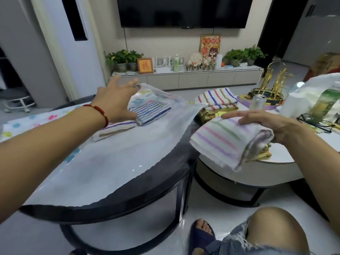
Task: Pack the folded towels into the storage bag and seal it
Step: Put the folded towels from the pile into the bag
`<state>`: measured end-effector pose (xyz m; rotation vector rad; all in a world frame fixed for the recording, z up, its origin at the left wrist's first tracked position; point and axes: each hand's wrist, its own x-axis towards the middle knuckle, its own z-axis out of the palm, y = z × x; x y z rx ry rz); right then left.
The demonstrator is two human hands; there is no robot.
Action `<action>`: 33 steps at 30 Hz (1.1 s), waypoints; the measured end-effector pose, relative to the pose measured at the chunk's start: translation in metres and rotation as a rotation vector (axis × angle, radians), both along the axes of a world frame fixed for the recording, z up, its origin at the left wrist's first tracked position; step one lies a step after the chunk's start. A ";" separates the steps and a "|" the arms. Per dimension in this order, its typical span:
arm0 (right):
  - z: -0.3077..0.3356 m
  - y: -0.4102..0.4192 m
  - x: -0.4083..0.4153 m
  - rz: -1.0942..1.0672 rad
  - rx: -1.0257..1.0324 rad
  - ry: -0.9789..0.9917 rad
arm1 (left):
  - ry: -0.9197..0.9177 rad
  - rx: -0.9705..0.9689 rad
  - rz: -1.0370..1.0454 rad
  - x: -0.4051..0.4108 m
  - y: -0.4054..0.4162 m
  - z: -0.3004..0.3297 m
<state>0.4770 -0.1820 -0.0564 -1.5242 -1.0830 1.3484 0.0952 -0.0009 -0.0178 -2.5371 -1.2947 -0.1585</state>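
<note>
A clear storage bag point(117, 153) with coloured flower prints lies flat across the grey round table point(103, 208). Inside it lie a blue-striped folded towel point(152, 112) and a brown-and-purple-striped one point(114, 129). My left hand point(117, 100) reaches to the bag's far edge and lifts its upper layer with the fingertips. My right hand point(266, 124) grips a folded towel with pastel pink, green and purple stripes point(226, 140), held above the gap between the two tables. A stack of more folded striped towels point(217, 100) rests on the white table to the right.
On the white round table point(279, 159) stand a drink can point(257, 103), a gold rack point(272, 85), a white plastic bag point(312, 94) and glasses point(316, 122). A TV cabinet with plants runs along the back wall. My knee and sandalled foot are at the bottom right.
</note>
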 end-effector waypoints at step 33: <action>-0.110 0.323 -0.187 -0.471 0.347 0.641 | 0.073 0.035 -0.071 -0.025 0.013 0.033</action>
